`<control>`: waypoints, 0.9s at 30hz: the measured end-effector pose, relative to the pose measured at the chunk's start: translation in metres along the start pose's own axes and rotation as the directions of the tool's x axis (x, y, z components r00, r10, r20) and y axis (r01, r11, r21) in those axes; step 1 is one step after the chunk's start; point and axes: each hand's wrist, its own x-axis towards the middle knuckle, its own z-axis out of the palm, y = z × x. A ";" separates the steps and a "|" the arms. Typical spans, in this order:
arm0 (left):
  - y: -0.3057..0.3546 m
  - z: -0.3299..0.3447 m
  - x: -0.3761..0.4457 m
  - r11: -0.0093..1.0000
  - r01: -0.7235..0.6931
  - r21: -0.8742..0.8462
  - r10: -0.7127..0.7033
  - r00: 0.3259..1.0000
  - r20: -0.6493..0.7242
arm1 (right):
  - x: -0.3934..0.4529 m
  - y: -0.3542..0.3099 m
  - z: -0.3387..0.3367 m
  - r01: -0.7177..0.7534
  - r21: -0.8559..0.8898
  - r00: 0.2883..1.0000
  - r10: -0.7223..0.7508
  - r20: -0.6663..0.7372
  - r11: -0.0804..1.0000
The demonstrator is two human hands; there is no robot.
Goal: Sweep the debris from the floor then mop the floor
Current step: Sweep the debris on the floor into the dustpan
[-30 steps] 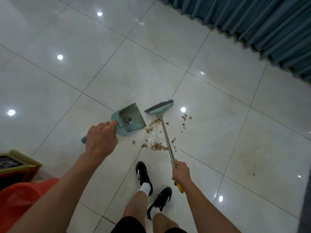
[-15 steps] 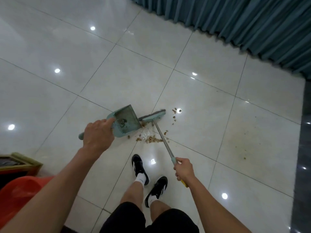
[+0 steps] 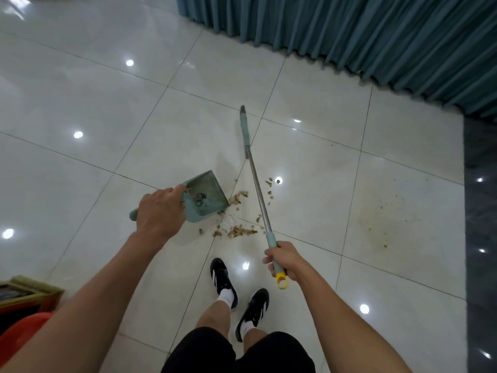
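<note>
**Sweeping scraps toward a dustpan on a tiled floor**

Glossy pale floor tiles (image 3: 309, 84) fill the view, reflecting ceiling lights, with a teal pleated curtain (image 3: 376, 36) along the far edge. A person stands looking down at two black shoes (image 3: 223, 278)

Left hand (image 3: 158, 211): its grip is closed around the handle of a green dustpan (image 3: 205, 196), tilted so the open lip meets the floor facing the mess, ready to catch what is pushed in. A few bits already lie inside the pan

Right hand (image 3: 285, 261): its grip is wrapped tight near the yellow-capped end of a broom (image 3: 255, 179). The metal shaft slants away from the body, and the narrow head sits beyond the scraps, seemingly placed so a pull will drag them back to the pan

Debris (image 3: 239, 230): brown crumbs lie scattered just beside the pan's lip and on both sides of the shaft, so sweeping looks only partly done. A faint yellowish stain (image 3: 376, 224) marks the tile to the right, likely work for the mop, which is not in view

At lower left sit an orange bucket (image 3: 21, 332) and part of a wooden frame (image 3: 29, 289)
</note>
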 end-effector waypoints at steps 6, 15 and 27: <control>-0.005 -0.005 0.044 0.999 -0.041 -0.010 0.041 0.999 -0.019 | 0.031 -0.042 0.006 0.092 -0.023 0.982 -0.094 -0.164 0.996; -0.007 -0.003 0.120 0.990 -0.140 -0.023 0.141 0.990 0.017 | 0.068 -0.062 -0.008 0.030 -0.124 0.937 -0.071 -0.342 0.992; 0.034 0.032 0.151 0.976 -0.216 -0.030 0.217 0.976 0.029 | 0.122 -0.050 -0.061 -0.074 -0.282 0.956 -0.012 -0.292 0.957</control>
